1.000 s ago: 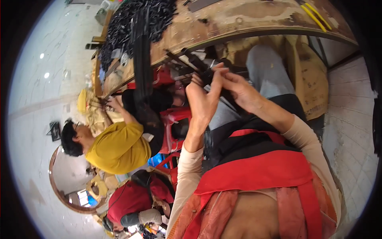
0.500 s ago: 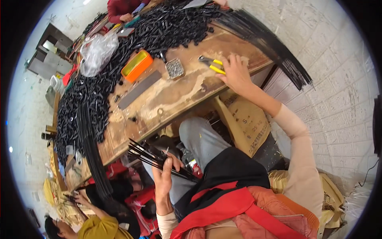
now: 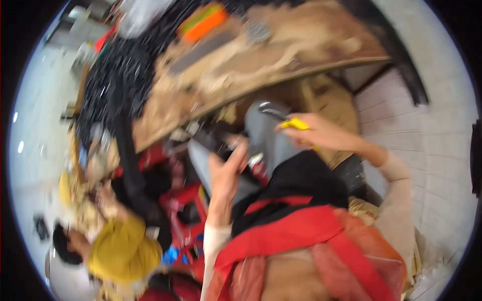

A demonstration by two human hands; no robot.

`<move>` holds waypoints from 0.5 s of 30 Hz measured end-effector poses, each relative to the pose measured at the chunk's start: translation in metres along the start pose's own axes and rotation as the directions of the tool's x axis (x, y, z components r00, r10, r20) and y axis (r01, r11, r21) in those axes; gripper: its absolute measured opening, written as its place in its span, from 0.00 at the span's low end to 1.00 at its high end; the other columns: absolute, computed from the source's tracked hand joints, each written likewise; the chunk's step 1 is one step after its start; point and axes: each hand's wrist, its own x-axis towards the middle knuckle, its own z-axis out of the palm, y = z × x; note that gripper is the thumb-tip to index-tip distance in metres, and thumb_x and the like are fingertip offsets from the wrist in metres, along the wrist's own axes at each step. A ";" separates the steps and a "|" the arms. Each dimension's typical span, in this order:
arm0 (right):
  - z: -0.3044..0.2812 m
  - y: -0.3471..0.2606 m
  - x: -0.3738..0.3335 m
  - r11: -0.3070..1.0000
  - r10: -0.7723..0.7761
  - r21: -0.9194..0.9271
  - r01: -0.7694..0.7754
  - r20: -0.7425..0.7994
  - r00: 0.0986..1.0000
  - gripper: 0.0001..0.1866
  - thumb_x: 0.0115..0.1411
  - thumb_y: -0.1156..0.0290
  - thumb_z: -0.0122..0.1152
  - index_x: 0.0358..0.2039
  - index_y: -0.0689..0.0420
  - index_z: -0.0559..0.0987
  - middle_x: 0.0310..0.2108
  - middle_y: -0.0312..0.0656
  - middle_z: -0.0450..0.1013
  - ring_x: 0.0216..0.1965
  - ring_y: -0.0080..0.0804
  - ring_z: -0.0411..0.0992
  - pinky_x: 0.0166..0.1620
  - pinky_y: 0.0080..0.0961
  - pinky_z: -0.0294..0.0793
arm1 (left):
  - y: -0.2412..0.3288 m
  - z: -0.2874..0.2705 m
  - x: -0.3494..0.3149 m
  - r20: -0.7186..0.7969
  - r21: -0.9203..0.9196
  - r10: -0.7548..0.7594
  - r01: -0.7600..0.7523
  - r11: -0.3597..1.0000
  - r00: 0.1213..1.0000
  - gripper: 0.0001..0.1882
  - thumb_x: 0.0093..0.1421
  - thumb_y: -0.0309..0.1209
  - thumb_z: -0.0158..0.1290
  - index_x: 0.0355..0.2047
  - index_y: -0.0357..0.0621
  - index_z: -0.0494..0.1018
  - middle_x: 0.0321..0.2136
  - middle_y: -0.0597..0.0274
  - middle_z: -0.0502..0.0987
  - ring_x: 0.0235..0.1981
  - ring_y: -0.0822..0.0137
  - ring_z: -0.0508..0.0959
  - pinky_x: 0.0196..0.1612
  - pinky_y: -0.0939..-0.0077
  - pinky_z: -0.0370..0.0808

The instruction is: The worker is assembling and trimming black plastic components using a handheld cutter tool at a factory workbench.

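In my right hand [image 3: 314, 133] is a pair of pliers [image 3: 296, 123] with yellow handles. Its dark metal head points up and left, above my grey-clad knee. My left hand [image 3: 228, 173], smeared by motion, is closed around a bundle of thin black strips [image 3: 208, 140] over my lap. The strips run up and left from the fingers toward the table's front edge, and their far ends are too blurred to make out. A gap separates the pliers from the bundle.
On the wooden table [image 3: 241, 75] stand an orange box [image 3: 203, 22] and a small tray of metal bits [image 3: 257, 31], beside a dark flat strip [image 3: 203, 51]. Black pieces [image 3: 118, 75] are heaped at left. Long black strips overhang both ends. A person in yellow [image 3: 123, 251] sits at left.
My right hand has lifted the pliers off the table and brought them toward my lap. My left hand has shifted slightly up and right with the strips. The whole view has tilted and blurred.
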 end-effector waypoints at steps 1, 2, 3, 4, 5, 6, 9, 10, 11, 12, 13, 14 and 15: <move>0.011 -0.016 -0.010 0.957 -0.079 -0.284 0.063 -0.046 0.996 0.16 0.66 0.66 0.54 0.52 0.57 0.74 0.24 0.35 0.69 0.24 0.22 0.66 0.28 0.22 0.67 | 0.000 -0.003 0.001 0.038 0.005 -0.001 0.000 1.000 0.999 0.08 0.60 0.26 0.56 0.37 0.35 0.73 0.19 0.73 0.67 0.17 0.81 0.62 0.19 0.83 0.55; 0.018 0.009 -0.009 0.693 -0.560 -0.586 0.420 -0.071 0.825 0.21 0.63 0.73 0.54 0.57 0.53 0.71 0.34 0.44 0.70 0.35 0.35 0.70 0.40 0.28 0.70 | 0.005 0.000 -0.001 0.069 0.019 0.021 -0.022 1.000 0.997 0.10 0.60 0.26 0.57 0.39 0.34 0.73 0.19 0.73 0.67 0.17 0.81 0.62 0.20 0.84 0.56; 0.030 0.002 -0.010 0.696 -0.566 -0.550 0.461 -0.027 0.824 0.21 0.63 0.73 0.54 0.57 0.53 0.71 0.34 0.44 0.70 0.35 0.35 0.70 0.40 0.28 0.70 | 0.005 -0.002 -0.003 0.100 0.029 0.047 -0.050 0.998 0.994 0.12 0.60 0.27 0.57 0.42 0.33 0.73 0.19 0.73 0.67 0.17 0.81 0.62 0.21 0.84 0.57; 0.036 -0.019 -0.020 0.720 -0.468 -0.588 0.370 -0.017 0.884 0.26 0.59 0.77 0.55 0.59 0.51 0.70 0.39 0.46 0.68 0.41 0.40 0.69 0.45 0.31 0.69 | 0.005 -0.005 -0.009 0.109 0.028 0.093 -0.096 0.995 0.990 0.18 0.60 0.32 0.58 0.46 0.31 0.71 0.18 0.73 0.64 0.17 0.80 0.61 0.21 0.83 0.56; 0.041 -0.029 -0.023 0.722 -0.367 -0.637 0.270 -0.022 0.930 0.31 0.56 0.82 0.55 0.61 0.49 0.68 0.44 0.49 0.66 0.47 0.45 0.68 0.50 0.34 0.68 | 0.004 -0.008 -0.013 0.134 0.023 0.142 -0.147 0.989 0.981 0.24 0.60 0.36 0.59 0.49 0.29 0.68 0.17 0.72 0.61 0.17 0.79 0.59 0.21 0.83 0.56; 0.047 -0.026 -0.022 0.721 -0.371 -0.634 0.281 -0.011 0.928 0.31 0.56 0.82 0.55 0.61 0.49 0.68 0.44 0.49 0.66 0.47 0.45 0.68 0.50 0.34 0.68 | 0.003 -0.009 -0.016 0.156 -0.010 0.153 -0.153 0.988 0.976 0.32 0.59 0.42 0.61 0.53 0.28 0.66 0.17 0.73 0.61 0.18 0.79 0.59 0.22 0.83 0.57; 0.063 -0.021 -0.021 0.500 -0.563 -0.800 0.332 -0.009 0.826 0.38 0.50 0.87 0.56 0.63 0.47 0.67 0.47 0.48 0.65 0.49 0.47 0.67 0.52 0.35 0.68 | 0.005 -0.019 -0.027 0.169 -0.002 0.166 -0.168 0.986 0.972 0.35 0.58 0.44 0.62 0.53 0.27 0.65 0.17 0.73 0.61 0.18 0.79 0.59 0.22 0.82 0.57; 0.067 -0.022 -0.022 0.492 -0.590 -0.799 0.346 -0.014 0.807 0.39 0.49 0.88 0.57 0.63 0.46 0.67 0.47 0.48 0.65 0.48 0.48 0.67 0.52 0.36 0.68 | 0.005 -0.021 -0.030 0.179 -0.002 0.182 -0.185 0.983 0.967 0.35 0.57 0.46 0.61 0.53 0.26 0.65 0.18 0.73 0.61 0.19 0.79 0.59 0.23 0.82 0.57; 0.069 -0.024 -0.023 0.482 -0.617 -0.800 0.358 -0.020 0.787 0.41 0.47 0.89 0.58 0.63 0.45 0.67 0.48 0.48 0.64 0.48 0.48 0.67 0.52 0.38 0.68 | 0.006 -0.022 -0.033 0.180 -0.005 0.184 -0.186 0.982 0.966 0.35 0.57 0.46 0.61 0.53 0.26 0.65 0.18 0.73 0.61 0.19 0.79 0.59 0.23 0.82 0.57; 0.072 -0.024 -0.024 0.480 -0.618 -0.802 0.356 -0.021 0.786 0.41 0.47 0.89 0.58 0.63 0.45 0.67 0.48 0.48 0.64 0.48 0.48 0.67 0.52 0.38 0.68 | 0.006 -0.024 -0.035 0.181 -0.008 0.183 -0.184 0.983 0.966 0.35 0.58 0.45 0.61 0.53 0.26 0.65 0.18 0.73 0.61 0.19 0.79 0.59 0.23 0.82 0.57; 0.075 -0.025 -0.025 0.462 -0.646 -0.809 0.363 -0.026 0.763 0.41 0.47 0.89 0.58 0.63 0.45 0.67 0.47 0.48 0.65 0.48 0.48 0.67 0.52 0.38 0.68 | 0.007 -0.026 -0.038 0.183 -0.012 0.181 -0.182 0.983 0.966 0.34 0.58 0.45 0.61 0.52 0.26 0.65 0.18 0.73 0.61 0.19 0.79 0.60 0.23 0.82 0.57; 0.077 -0.026 -0.026 0.444 -0.673 -0.816 0.370 -0.031 0.739 0.42 0.47 0.89 0.58 0.63 0.45 0.67 0.47 0.48 0.65 0.48 0.48 0.67 0.52 0.38 0.68 | 0.007 -0.028 -0.040 0.186 -0.015 0.183 -0.184 0.983 0.965 0.34 0.58 0.45 0.61 0.52 0.26 0.65 0.18 0.73 0.61 0.19 0.79 0.60 0.23 0.82 0.57; 0.077 -0.027 -0.028 0.438 -0.674 -0.819 0.369 -0.028 0.738 0.42 0.47 0.89 0.58 0.63 0.45 0.67 0.47 0.48 0.65 0.48 0.48 0.67 0.52 0.38 0.68 | 0.006 -0.028 -0.041 0.190 -0.014 0.191 -0.192 0.981 0.963 0.34 0.59 0.44 0.61 0.52 0.26 0.65 0.18 0.73 0.61 0.19 0.79 0.60 0.23 0.82 0.57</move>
